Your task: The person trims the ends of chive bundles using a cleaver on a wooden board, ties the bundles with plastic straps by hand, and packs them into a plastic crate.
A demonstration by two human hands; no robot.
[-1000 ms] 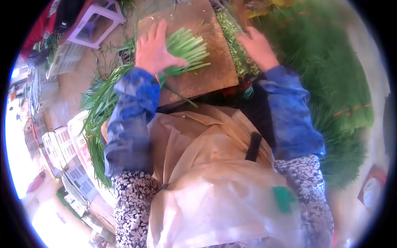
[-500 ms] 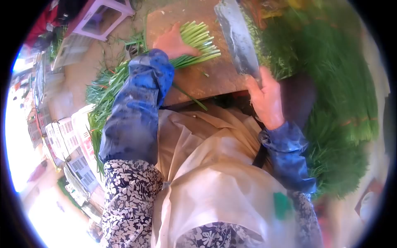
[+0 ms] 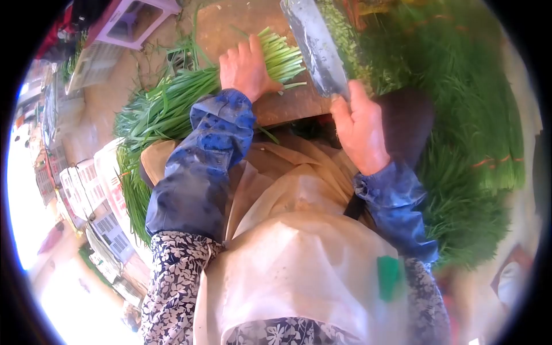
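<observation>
My left hand (image 3: 244,69) is wrapped over a bunch of garlic chives (image 3: 283,56), gripping it near the pale cut ends. Those ends point right on a brown wooden board (image 3: 293,109), while the long green leaves trail left over the board's edge. In my right hand (image 3: 363,133) is the handle of a cleaver (image 3: 316,50). Its broad, wet blade slants up and left, a little right of the stalk ends and apart from them. The handle is mostly hidden in my fingers.
Chopped green bits (image 3: 340,49) lie beyond the blade. Large bundles of chives (image 3: 471,121) with red ties are heaped on the right. A pinkish plastic stool (image 3: 138,23) stands at upper left. Printed cartons (image 3: 86,187) are on the left. A beige apron (image 3: 305,259) covers my lap.
My left hand has turned on the bunch, its forearm shifting right, and more leaves now show to its left. The cleaver and my right hand have moved slightly left.
</observation>
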